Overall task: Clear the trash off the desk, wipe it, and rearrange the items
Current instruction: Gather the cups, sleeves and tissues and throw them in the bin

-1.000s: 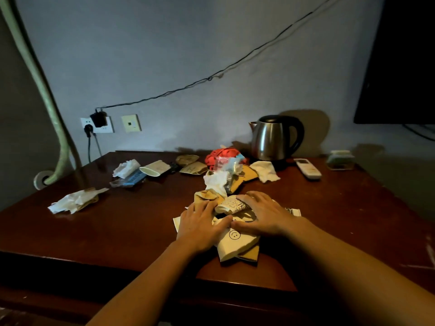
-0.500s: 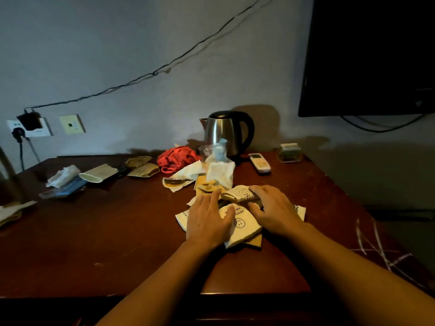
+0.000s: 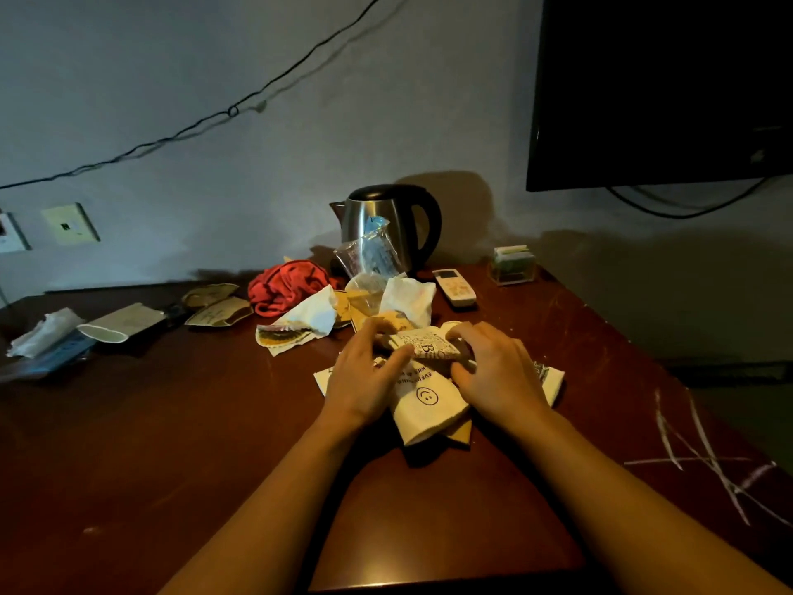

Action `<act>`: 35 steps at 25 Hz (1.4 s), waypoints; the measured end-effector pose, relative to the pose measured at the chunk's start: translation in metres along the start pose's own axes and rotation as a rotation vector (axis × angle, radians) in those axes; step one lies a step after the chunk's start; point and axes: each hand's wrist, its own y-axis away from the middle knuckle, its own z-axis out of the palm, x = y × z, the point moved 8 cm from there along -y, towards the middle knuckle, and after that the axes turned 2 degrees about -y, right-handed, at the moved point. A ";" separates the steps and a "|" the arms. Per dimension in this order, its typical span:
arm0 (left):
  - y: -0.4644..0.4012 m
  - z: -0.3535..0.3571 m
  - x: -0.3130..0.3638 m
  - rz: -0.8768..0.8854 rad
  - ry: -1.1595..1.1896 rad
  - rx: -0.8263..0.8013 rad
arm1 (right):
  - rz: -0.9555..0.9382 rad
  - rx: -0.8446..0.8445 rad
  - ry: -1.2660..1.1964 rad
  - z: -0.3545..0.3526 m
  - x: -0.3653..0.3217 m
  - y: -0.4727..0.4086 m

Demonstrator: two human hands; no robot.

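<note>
I've got both hands on the paper pile: my left hand (image 3: 364,380) has its fingers curled over a crumpled printed wrapper (image 3: 429,349), and my right hand (image 3: 497,375) pinches the same wrapper from the other side, thumb tucked under. Under both hands lies a cream paper bag (image 3: 429,405) with a smiley face printed on it, flat on the dark red-brown desk (image 3: 193,444), near the middle and slightly right. From the head view, just beyond my hands, there's a white tissue (image 3: 407,300) and another crumpled napkin (image 3: 300,322) to its left, with stained paper under it. Farther back sits a red cloth (image 3: 285,285), bunched up, and a clear plastic bag (image 3: 369,257) standing in front of a steel kettle (image 3: 386,221) against the wall. Right of the kettle, a white remote (image 3: 455,287) lies flat, and farther right a small clear box (image 3: 513,264) stands near the desk's far edge. Off to the left, flattened paper cups (image 3: 214,309) and a pale sleeve (image 3: 124,322) lie along the far side, with a tissue (image 3: 43,332) on a blue item at the far left edge. Pale scratches (image 3: 708,457) mark the desk's right side. A dark screen (image 3: 665,88) hangs on the wall, upper right.
</note>
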 end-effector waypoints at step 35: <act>0.023 -0.026 0.026 0.095 -0.057 0.138 | -0.186 -0.173 -0.103 0.017 -0.031 0.022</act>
